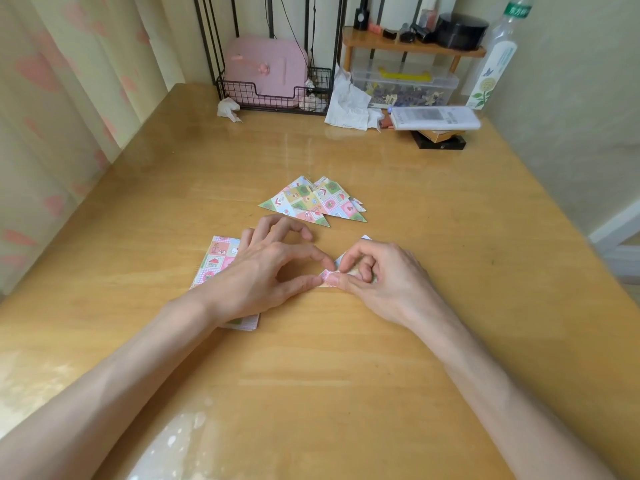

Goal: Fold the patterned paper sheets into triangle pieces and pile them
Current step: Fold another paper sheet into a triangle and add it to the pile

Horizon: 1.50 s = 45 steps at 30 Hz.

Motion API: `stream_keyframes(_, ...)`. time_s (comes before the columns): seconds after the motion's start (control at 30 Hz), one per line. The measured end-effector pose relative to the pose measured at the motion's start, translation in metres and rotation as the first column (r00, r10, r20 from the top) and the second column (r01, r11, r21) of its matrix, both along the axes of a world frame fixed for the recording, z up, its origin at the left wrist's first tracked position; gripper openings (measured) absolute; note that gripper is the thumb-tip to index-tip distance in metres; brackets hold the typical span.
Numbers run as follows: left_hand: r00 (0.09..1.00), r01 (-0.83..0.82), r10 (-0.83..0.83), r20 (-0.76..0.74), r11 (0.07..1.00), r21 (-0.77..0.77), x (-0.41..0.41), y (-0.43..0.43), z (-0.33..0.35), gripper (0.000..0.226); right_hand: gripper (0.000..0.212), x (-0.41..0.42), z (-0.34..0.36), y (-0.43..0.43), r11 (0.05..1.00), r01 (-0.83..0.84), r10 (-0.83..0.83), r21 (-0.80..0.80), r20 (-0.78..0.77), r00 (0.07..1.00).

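A partly folded sheet (337,263) is pinched at its near-left corner between the thumb and forefinger of the right grip (391,275). The other fingers are curled over the paper, so most of it is hidden. The same corner is nipped by the left grip (266,271), with the thumb tip set against it and the bent forefinger just above. The sheet is laid flat on the surface (346,375), directly under both grips. To the left, a stack of patterned sheets (216,259) is partly covered by the left wrist. On the far side of the grips, a pile of folded triangles (311,202) is spread, apart from the held sheet.
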State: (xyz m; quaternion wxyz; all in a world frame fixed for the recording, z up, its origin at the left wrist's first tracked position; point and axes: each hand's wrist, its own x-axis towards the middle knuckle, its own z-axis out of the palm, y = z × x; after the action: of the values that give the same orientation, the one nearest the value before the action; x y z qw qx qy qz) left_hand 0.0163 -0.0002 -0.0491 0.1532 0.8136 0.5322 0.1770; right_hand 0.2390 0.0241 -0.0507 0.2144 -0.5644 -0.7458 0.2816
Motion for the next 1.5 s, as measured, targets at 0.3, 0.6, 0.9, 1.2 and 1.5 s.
stream_keyframes(0.3,0.999,0.033,-0.033,0.010,0.999,-0.019,-0.004,-0.003,0.002,0.052,0.046,-0.008,0.013,0.004,0.998,-0.002,0.013,-0.062,0.187,0.982)
stream_keyframes(0.6,0.999,0.037,-0.037,0.021,0.999,-0.010,-0.004,-0.002,0.001,0.070,0.056,-0.029,0.040,0.019,0.961,0.040,0.071,-0.275,0.382,0.921)
stream_keyframes(0.9,0.999,0.039,-0.039,0.017,0.999,-0.031,-0.004,-0.004,0.004,0.037,0.056,-0.038,0.046,0.027,0.951,0.026,0.122,-0.309,0.451,0.884)
stream_keyframes(1.2,0.996,0.087,-0.086,-0.030,0.995,0.052,-0.007,-0.004,-0.001,0.050,0.065,-0.043,0.047,0.026,0.953,0.050,0.112,-0.300,0.498,0.860)
stream_keyframes(1.5,0.993,0.114,-0.114,0.024,0.993,0.019,-0.007,-0.005,-0.003,0.048,0.059,-0.033,0.043,0.021,0.961,0.033,0.086,-0.274,0.414,0.906)
